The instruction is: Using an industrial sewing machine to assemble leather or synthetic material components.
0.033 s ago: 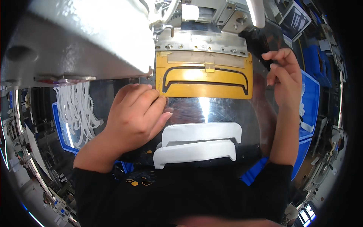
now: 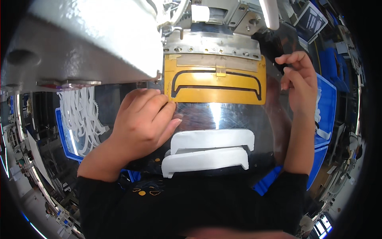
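Note:
A yellow sewing template point(image 2: 219, 95) with a dark curved slot lies flat on the shiny work surface, under a metal clamp bar point(image 2: 215, 44). At its lower left corner rests my left hand point(image 2: 145, 117), fingers bent and side by side, fingertips at the edge, thumb apart; nothing shows in its grasp. My right hand point(image 2: 298, 77) is raised to the right of the template, apart from it, with loosely curled, separated fingers and nothing between them. Nearer to me lie two white curved padded pieces point(image 2: 213, 139), the nearer one point(image 2: 205, 160) partly overlapping the other.
The big white sewing machine head point(image 2: 95, 44) overhangs at the upper left. Many white strips point(image 2: 81, 115) hang into a blue bin point(image 2: 65, 137) at the left. Another blue bin point(image 2: 328, 107) stands beyond my right forearm. A screen point(image 2: 311, 22) is at the upper right.

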`<state>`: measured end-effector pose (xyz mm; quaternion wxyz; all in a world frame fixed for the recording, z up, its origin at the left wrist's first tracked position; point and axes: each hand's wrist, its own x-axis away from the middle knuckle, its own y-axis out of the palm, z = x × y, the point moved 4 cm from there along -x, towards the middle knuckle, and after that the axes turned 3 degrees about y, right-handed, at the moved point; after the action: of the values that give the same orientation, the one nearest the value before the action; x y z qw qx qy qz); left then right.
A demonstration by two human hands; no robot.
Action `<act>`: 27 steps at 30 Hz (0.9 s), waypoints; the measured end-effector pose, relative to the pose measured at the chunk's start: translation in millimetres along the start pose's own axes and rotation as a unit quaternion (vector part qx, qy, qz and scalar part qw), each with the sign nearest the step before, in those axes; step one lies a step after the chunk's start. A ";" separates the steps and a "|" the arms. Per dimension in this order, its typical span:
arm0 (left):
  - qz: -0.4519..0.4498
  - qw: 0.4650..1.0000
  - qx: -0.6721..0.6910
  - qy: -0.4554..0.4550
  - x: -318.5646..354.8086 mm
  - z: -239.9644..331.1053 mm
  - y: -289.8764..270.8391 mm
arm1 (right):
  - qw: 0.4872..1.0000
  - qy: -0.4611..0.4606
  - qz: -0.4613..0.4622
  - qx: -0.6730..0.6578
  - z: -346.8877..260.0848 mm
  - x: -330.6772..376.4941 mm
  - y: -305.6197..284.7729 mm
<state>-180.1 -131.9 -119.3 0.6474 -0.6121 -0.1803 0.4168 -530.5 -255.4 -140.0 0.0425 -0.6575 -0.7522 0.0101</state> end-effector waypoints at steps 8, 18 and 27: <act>-0.019 0.999 0.024 -0.010 1.9 0.0 1.4 | 0.945 -0.132 -0.052 0.294 -6.9 11.1 38.4; -0.076 0.995 0.026 -0.060 6.2 -6.5 10.2 | 0.820 -0.305 -0.244 0.417 -17.9 40.6 96.3; -0.102 0.993 0.019 -0.054 6.5 -4.7 9.7 | 0.783 -0.302 -0.285 0.463 -14.5 43.4 104.7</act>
<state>-175.9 -131.0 -131.0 0.6872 -0.5549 -0.2688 0.3841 -431.6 -198.9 -130.8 0.1138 -0.2772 -0.7846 0.5428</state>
